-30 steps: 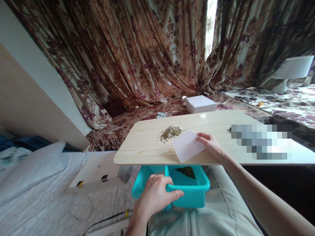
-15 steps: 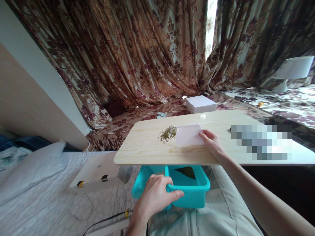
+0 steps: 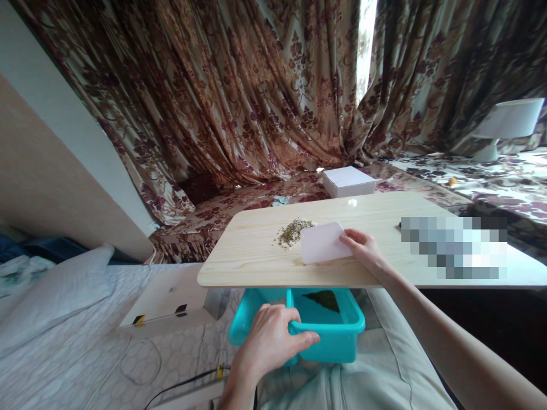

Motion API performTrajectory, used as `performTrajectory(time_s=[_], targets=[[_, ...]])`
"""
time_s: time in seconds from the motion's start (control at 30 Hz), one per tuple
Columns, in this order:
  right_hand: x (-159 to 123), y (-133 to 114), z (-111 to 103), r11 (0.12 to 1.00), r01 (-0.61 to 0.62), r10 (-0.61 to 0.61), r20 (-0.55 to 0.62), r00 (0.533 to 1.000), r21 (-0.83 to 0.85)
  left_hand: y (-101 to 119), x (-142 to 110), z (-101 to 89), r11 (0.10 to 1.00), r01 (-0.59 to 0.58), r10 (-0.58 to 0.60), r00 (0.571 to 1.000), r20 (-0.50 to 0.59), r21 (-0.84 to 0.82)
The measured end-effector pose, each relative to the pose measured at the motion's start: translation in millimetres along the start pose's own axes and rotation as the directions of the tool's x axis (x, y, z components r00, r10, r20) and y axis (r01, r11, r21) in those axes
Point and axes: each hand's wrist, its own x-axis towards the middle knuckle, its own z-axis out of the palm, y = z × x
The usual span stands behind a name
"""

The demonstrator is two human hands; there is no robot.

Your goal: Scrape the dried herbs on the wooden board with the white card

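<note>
My right hand [image 3: 362, 247] pinches the right end of a thin white plastic sheet, like a flat scraper [image 3: 322, 244], held tilted over the wooden tabletop [image 3: 239, 259]. Just left of the scraper's far edge lies a loose pile of small green and pale grains [image 3: 294, 232]. Below the table's near edge, a turquoise two-compartment bin [image 3: 329, 336] rests on my lap. My left hand [image 3: 273, 336] is closed over the bin's near rim at the divider. Dark green grains [image 3: 325, 300] lie in the right compartment; the left compartment is partly hidden.
A blurred-out object [image 3: 457, 247] lies at the table's right. Behind the table sits a white box [image 3: 349, 181] on patterned fabric. A large white carton [image 3: 171, 296] and a black cable [image 3: 183, 384] are on the bed to the left. A lamp [image 3: 508, 119] stands far right.
The scraper has shifted slightly toward me and turned, its right end now higher, away from the pile's right edge. My left hand and the bin have stayed put.
</note>
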Motion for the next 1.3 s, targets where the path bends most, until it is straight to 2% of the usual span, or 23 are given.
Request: performTrajectory(time_s=[0.2,0.37,0.53,0.8,1.03,1.3], targets=[[-2,-5,-3,0.999,-0.042,0.041,0.108,0.993,0.008,0,0,0.7,1.000,-0.001,0.001,1.000,-0.004,-0.010],[-2,-6,-4,0.996,-0.083,0.081,0.045,0.996,0.039,0,-1,0.3,1.000,-0.005,0.005,1.000,-0.003,-0.007],[-3,-6,-3,0.998,-0.065,0.065,-0.012,0.998,-0.002,0,0,0.8,1.000,-0.004,0.004,1.000,0.000,-0.004],[-2,-5,-3,0.998,-0.050,0.051,0.047,0.998,-0.025,-2,0,2.2,1.000,-0.008,0.007,1.000,-0.007,-0.006],[3,5,0,0.995,0.033,-0.014,-0.195,0.981,0.090,6,0,10.1,0.995,-0.072,0.074,0.997,-0.029,0.068],[10,14,1,0.996,0.043,-0.026,-0.216,0.976,0.077,26,6,21.3,0.982,-0.151,0.152,0.988,0.007,0.115]])
